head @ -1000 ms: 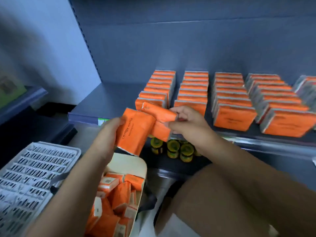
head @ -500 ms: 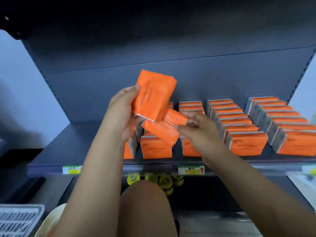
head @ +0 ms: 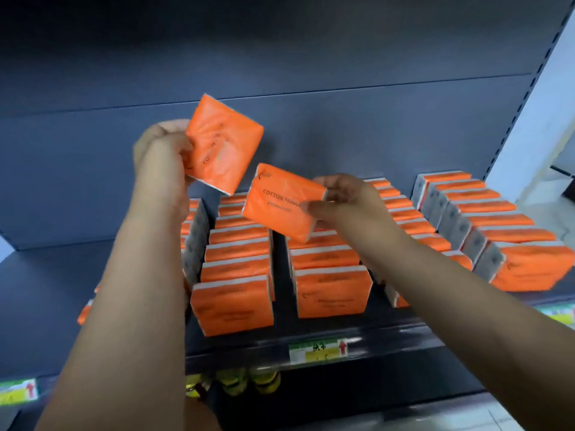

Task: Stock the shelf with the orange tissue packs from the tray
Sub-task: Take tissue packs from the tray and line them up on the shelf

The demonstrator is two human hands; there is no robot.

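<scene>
The right hand [head: 348, 200] pinches a flat orange plastic-wrapped tissue pack [head: 283, 202], printed "COTTON TISSUE", by its right edge. The pack is tilted just above the middle rows of standing orange packs [head: 236, 265] on the dark grey metal shelf [head: 56, 275]. The left hand [head: 161, 157] grips a second orange soft pack [head: 224, 144] higher up, clear of the rows. The step in hand looks like seating the lower pack: turn it upright with the label forward, then slide it in square with its neighbours without toppling them. The film looks slippery, so a firm pinch should help. The tray is out of view.
</scene>
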